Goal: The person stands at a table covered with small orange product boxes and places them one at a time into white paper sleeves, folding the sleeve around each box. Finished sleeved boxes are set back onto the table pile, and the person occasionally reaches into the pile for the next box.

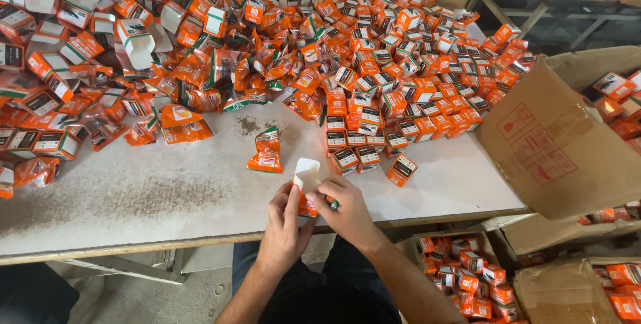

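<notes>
Both hands meet just past the near edge of the white table (167, 197), the left hand (286, 220) and the right hand (347, 210) pinched together on one small orange carton (307, 194) whose white flap stands open at the top. Farther across the table from that carton lies the biggest mass, a heap of orange boxes (400, 63) and crumpled orange pouches (220, 77). Right of the table a large brown cardboard box (554, 143) leans open toward it, and below the table edge another box of packed cartons (467, 277) sits by the person's knee. A single orange pouch (267, 151) lies just beyond the held carton. The carton hangs over the edge, so a loosened pinch would likely drop it to the floor; a hard fold could tear the flap.
</notes>
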